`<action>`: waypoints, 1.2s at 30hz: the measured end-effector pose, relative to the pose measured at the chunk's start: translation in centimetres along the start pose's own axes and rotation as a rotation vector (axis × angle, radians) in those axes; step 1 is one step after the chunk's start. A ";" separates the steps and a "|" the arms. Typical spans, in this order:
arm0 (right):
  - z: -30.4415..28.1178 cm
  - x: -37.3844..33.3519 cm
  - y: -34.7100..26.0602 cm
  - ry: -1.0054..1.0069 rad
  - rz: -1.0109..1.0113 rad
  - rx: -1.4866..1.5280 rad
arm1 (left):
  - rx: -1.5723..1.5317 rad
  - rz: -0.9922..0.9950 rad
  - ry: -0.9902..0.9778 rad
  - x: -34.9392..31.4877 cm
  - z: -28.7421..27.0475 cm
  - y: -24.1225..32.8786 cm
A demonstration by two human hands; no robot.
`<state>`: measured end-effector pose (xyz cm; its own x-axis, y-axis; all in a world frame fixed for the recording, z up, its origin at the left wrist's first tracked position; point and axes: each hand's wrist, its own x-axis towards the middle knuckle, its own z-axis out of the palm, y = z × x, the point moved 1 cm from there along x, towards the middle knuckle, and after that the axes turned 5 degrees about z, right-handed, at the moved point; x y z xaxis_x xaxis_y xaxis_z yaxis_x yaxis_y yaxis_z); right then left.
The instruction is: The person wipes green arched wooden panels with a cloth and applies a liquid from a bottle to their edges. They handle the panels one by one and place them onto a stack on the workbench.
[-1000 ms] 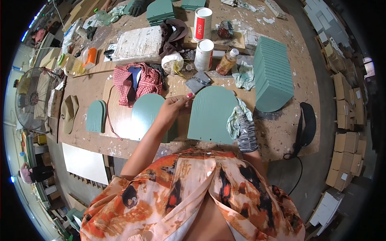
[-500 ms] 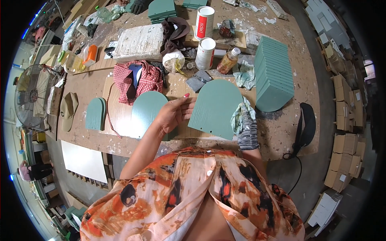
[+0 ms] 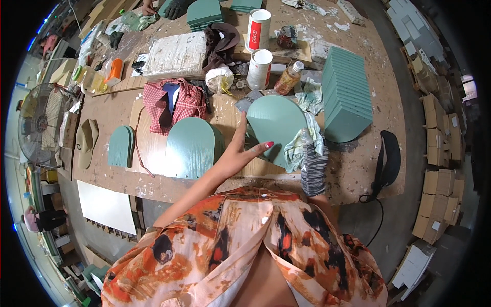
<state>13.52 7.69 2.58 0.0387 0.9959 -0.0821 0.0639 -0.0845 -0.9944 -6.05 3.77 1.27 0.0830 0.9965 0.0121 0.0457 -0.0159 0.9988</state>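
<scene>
A green, round-topped panel (image 3: pixel 279 120) is tilted up in front of me. My left hand (image 3: pixel 240 153) holds its left edge; the thumb lies across the face, the index finger stretches up beside the edge, and the other fingers are mostly hidden. On my right hand (image 3: pixel 313 166) is a grey striped glove. It is closed on a crumpled pale green and white cloth (image 3: pixel 294 151), pressed to the panel's right side. Left of my left hand lies a stack of similar panels (image 3: pixel 189 148), with a smaller arched pair (image 3: pixel 120 146) farther left.
A long row of green panels (image 3: pixel 348 94) stands at right. Beyond my hands are a glass bottle (image 3: pixel 289 78), two white cans (image 3: pixel 260 69), a checked red cloth (image 3: pixel 186 100) and a wrapped block (image 3: pixel 176 53). A black strap-like object (image 3: pixel 388 158) lies at the right edge. Another person's gloved hand (image 3: pixel 176 7) shows at the far side.
My left hand has moved right and turned, bringing its thumb onto the panel's face. The panel has tilted, and the cloth in my right hand has shifted left over its lower right side.
</scene>
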 end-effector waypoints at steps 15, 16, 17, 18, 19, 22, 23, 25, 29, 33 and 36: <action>0.4 -0.5 -1.5 -0.299 0.145 0.239 | -0.635 -0.221 -0.142 0.7 1.1 -0.1; 0.4 -0.8 -1.5 -0.265 0.298 0.276 | -0.611 -0.232 -0.125 0.6 1.3 0.0; 0.3 -0.7 -1.0 -0.263 0.309 0.253 | -0.587 -0.244 -0.108 0.6 1.3 0.0; 0.3 -0.7 -1.1 -0.264 0.309 0.253 | -0.587 -0.243 -0.107 0.5 1.3 0.0; 0.4 -0.8 -1.2 -0.251 0.308 0.271 | -0.592 -0.242 -0.108 0.5 1.3 0.0; 0.6 -1.0 -2.0 -0.239 0.243 0.243 | -0.610 -0.266 -0.110 0.4 1.4 0.3; 0.6 -0.9 -2.3 -0.240 0.178 0.196 | -0.624 -0.292 -0.112 0.4 1.4 0.3; 0.5 -0.7 -1.4 -0.239 0.181 0.194 | -0.599 -0.276 -0.136 0.3 1.4 0.7; 0.4 -0.6 -1.1 -0.243 0.182 0.210 | -0.569 -0.226 -0.189 0.0 1.5 0.4; 0.4 -0.6 -1.0 -0.237 0.280 0.146 | -0.591 -0.290 -0.261 0.0 1.0 -0.7; -0.4 -0.1 1.9 -0.117 0.111 0.006 | -0.488 -0.357 -0.342 -0.2 1.0 -1.9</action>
<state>14.05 7.42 0.72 -0.0711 0.9775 -0.1987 0.0593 -0.1947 -0.9791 -5.21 3.48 -0.68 0.4589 0.8507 -0.2564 -0.3174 0.4265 0.8469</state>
